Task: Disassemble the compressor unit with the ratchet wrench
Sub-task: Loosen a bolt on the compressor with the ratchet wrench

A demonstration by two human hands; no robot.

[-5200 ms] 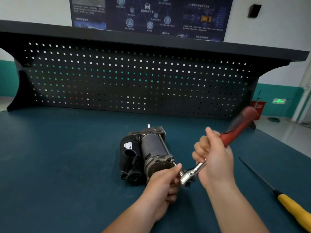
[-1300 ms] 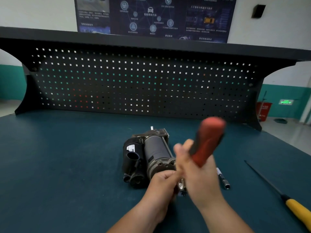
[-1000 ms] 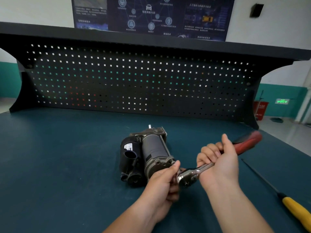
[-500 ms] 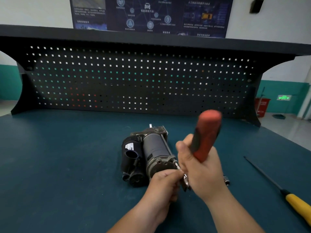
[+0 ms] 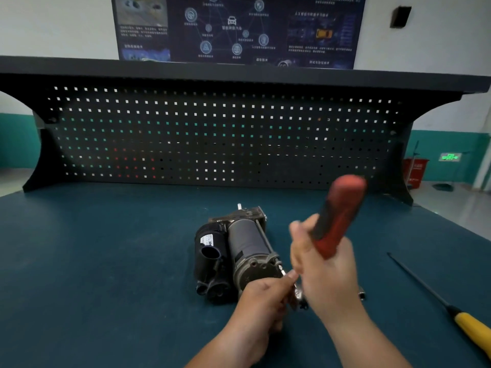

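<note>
Looking down from the head view, the dark grey metal compressor unit (image 5: 239, 251) lies on its side near the middle of the dark teal worktop (image 5: 106, 261), its long cylinder pointing away toward the black perforated pegboard (image 5: 212, 134).

The right hand (image 5: 326, 274) sits just beside the unit's near end. Its grip is wrapped tight around the red-and-black handle of the ratchet wrench (image 5: 338, 216), which tilts up and away and shows blurred.

The left hand (image 5: 265, 296) is low at the same near end. Its grip is curled, with thumb and fingertips pinching at the wrench's shiny metal head, right against the unit's end plate. The exact contact is partly hidden by the right hand.

A small silver metal piece (image 5: 360, 295) peeks out on the worktop behind the right wrist. A yellow-handled screwdriver with a thin black shaft (image 5: 473, 330) lies well apart at the right. A dark blue wall poster (image 5: 233, 30) hangs above the pegboard.
</note>
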